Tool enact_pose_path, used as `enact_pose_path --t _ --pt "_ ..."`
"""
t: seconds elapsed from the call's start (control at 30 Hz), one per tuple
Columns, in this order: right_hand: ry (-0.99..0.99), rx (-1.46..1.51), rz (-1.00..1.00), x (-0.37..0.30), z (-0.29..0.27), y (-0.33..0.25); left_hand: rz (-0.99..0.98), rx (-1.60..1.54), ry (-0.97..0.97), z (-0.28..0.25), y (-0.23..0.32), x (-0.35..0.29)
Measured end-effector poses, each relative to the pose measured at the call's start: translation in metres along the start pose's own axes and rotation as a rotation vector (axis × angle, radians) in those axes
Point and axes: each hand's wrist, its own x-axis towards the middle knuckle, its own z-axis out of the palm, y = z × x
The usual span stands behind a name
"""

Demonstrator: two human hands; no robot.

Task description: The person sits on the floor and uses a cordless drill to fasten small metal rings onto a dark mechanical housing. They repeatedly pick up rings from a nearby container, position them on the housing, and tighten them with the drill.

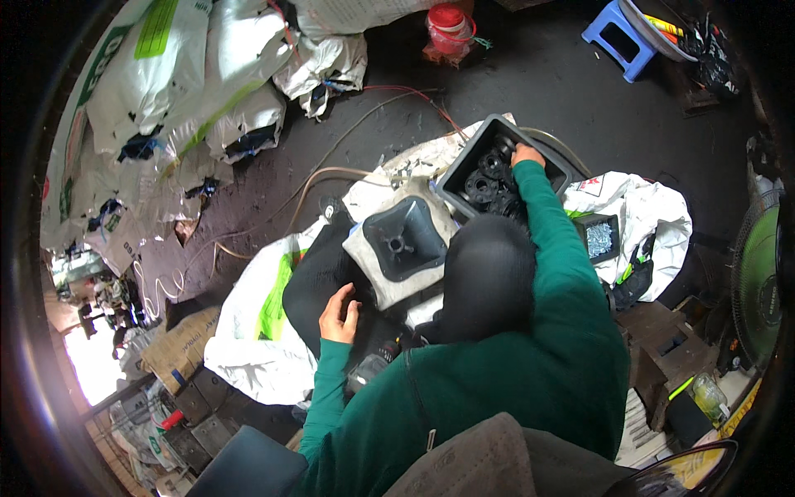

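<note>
- Reaching into the grey bin (460,199), my right hand (527,155) rests beside black round parts (489,184); from here I can't tell if its fingers grip one.
- My left hand (338,316) hangs half open, empty, above my left leg (313,290).
- Between my legs, a square black piece (404,236) lies on a pale block (406,291).
- Right of the bin, I see a small tray (595,219) of metal pieces (599,240).

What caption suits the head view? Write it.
Right hand at a grey bin of black parts; left hand open near a dark square piece.
</note>
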Motion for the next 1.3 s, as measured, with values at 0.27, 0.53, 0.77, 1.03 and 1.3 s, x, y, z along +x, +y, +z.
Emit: enact_pose_path --t 0.27,0.53,0.77,1.03,1.3 --pt "-0.293 0.797 -0.372 -0.102 -0.146 -0.071 -0.362 0.054 -0.645 -0.096 -0.021 -0.106" --pt "-0.579 0.681 -0.269 -0.228 -0.005 -0.152 -0.042 0.441 -0.236 -0.044 -0.044 -0.171" --pt "-0.657 0.573 -0.276 -0.209 0.030 -0.156 0.065 0.244 -0.180 -0.043 -0.051 -0.168" --pt "-0.533 0.119 -0.547 -0.200 0.001 -0.175 0.055 -0.214 -0.130 -0.067 -0.026 -0.142" --pt "-0.343 0.392 -0.488 -0.208 -0.046 -0.186 0.028 -0.598 0.015 -0.076 0.023 -0.096"
